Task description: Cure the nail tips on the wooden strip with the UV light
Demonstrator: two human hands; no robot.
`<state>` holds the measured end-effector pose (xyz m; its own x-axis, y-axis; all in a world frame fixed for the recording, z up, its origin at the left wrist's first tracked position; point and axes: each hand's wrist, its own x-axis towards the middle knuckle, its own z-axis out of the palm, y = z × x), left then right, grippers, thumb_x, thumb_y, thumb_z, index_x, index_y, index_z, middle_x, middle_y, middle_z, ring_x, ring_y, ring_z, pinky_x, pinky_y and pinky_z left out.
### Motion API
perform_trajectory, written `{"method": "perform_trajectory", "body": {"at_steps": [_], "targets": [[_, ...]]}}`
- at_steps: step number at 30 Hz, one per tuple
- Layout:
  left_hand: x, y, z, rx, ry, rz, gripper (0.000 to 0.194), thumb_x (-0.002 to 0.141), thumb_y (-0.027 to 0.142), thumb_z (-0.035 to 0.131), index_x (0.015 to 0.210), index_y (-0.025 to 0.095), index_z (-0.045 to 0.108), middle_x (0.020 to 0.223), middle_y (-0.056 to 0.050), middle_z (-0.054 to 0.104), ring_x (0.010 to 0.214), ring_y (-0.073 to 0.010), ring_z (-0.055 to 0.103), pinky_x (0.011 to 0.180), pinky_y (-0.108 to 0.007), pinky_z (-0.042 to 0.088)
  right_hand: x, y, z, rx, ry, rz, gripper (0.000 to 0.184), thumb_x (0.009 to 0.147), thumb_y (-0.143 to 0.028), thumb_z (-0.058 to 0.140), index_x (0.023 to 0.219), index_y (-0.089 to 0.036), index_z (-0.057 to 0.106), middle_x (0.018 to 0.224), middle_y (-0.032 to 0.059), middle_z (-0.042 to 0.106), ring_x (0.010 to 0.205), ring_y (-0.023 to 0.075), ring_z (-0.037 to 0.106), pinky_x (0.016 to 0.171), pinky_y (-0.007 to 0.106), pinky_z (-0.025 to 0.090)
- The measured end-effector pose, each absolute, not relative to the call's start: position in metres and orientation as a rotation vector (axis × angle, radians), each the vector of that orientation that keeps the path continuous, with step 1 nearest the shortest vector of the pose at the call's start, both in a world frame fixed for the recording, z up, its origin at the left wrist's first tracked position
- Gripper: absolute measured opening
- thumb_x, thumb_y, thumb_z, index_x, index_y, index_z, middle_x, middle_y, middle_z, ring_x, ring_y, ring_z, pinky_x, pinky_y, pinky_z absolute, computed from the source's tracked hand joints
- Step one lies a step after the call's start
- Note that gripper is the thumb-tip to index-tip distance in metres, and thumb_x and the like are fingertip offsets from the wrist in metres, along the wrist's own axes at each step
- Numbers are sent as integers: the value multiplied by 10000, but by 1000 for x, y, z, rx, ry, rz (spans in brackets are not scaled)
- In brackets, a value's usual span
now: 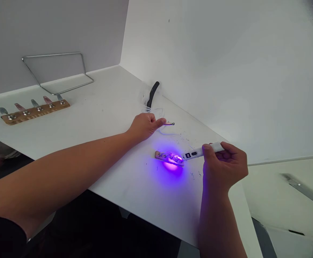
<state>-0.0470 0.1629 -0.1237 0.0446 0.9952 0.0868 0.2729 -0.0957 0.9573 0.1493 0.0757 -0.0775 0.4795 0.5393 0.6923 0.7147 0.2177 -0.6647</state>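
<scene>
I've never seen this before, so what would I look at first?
The bright purple glow comes first: it shines from a white pen light in the right hand onto a small wooden strip on the white table. Farther back on the left, another wooden strip holds a row of small colored tips, near a bent wire frame.

A black sleeve (0,233) ends at the lower left of the frame; the left forearm (57,172), left hand (144,126), right forearm (218,225) and right hand (225,166) are bare.

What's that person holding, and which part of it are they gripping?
The right hand grips a white pen light by its rear barrel, the glowing purple tip pointing away. The left hand appears to hold nothing.
</scene>
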Motion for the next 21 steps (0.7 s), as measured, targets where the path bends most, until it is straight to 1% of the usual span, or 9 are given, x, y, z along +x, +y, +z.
{"method": "perform_trajectory", "body": {"at_steps": [6, 12, 21], "targets": [[-47, 164, -125, 1510, 1342, 1121, 542, 620, 685, 475, 504, 162, 389, 468, 19, 356, 433, -65, 286, 415, -220, 205, 147, 76, -76, -1411, -1171, -164, 370, 569, -260, 733, 878, -146, 565, 717, 23, 606, 637, 171, 609, 597, 340, 519], [-47, 164, -125, 1497, 1333, 1103, 552, 608, 699, 472, 510, 164, 379, 473, 21, 348, 425, -59, 273, 406, -217, 196, 151, 76, -75, -1454, -1165, -227, 379, 543, -265, 747, 857, -146, 572, 656, -13, 546, 561, 133, 547, 540, 308, 496], [-49, 163, -121, 1513, 1338, 1069, 562, 603, 710, 461, 510, 170, 337, 479, 29, 337, 435, -60, 270, 406, -208, 195, 151, 76, -73, -1443, -1135, -188, 384, 535, -251, 749, 849, -131, 563, 650, -29, 524, 555, 106, 520, 538, 280, 475]]}}
